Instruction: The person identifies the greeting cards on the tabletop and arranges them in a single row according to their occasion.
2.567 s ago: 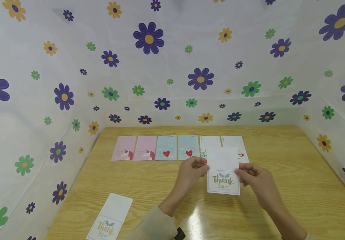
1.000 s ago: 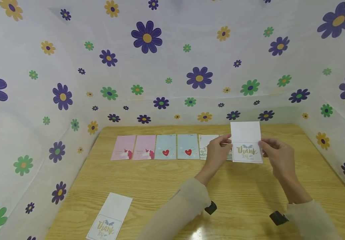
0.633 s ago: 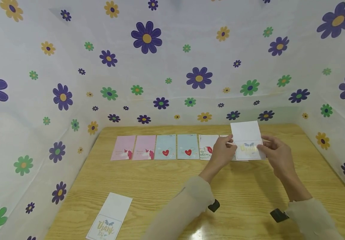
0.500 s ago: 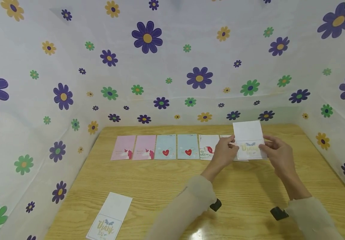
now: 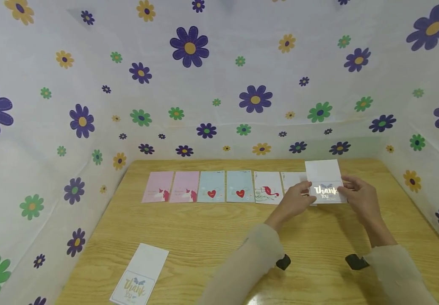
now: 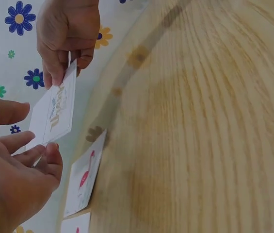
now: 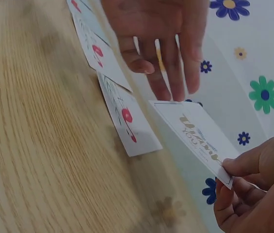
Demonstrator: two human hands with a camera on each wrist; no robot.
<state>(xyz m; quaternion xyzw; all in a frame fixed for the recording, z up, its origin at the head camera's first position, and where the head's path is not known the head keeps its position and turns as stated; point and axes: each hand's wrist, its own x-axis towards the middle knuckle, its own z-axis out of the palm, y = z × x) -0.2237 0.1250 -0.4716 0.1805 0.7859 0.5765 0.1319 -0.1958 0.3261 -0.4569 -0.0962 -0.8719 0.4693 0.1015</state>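
Observation:
A white folded greeting card (image 5: 324, 173) with "Thank You" lettering is held above the table's far right side. My right hand (image 5: 363, 201) pinches its right edge between thumb and fingers, plainly seen in the right wrist view (image 7: 258, 182). At the opposite edge is my left hand (image 5: 295, 200). Its extended fingers (image 7: 175, 87) reach the card's edge, with the thumb apart from it. Below and partly behind the held card lies a white flamingo card (image 7: 127, 116), largely hidden in the head view. Another flamingo card (image 5: 268, 187) lies beside it.
Pink cards (image 5: 158, 186) and light blue heart cards (image 5: 212, 186) continue the row leftward along the table's back. A second "Thank You" card (image 5: 139, 275) lies open at the front left. Flower-printed white cloth (image 5: 219, 76) encloses the wooden table (image 5: 204, 237).
Both hands have carried the "Thank You" card from the table's middle right toward the back right, past the flamingo cards. Lately it shifts slightly further right, and the left fingers loosen.

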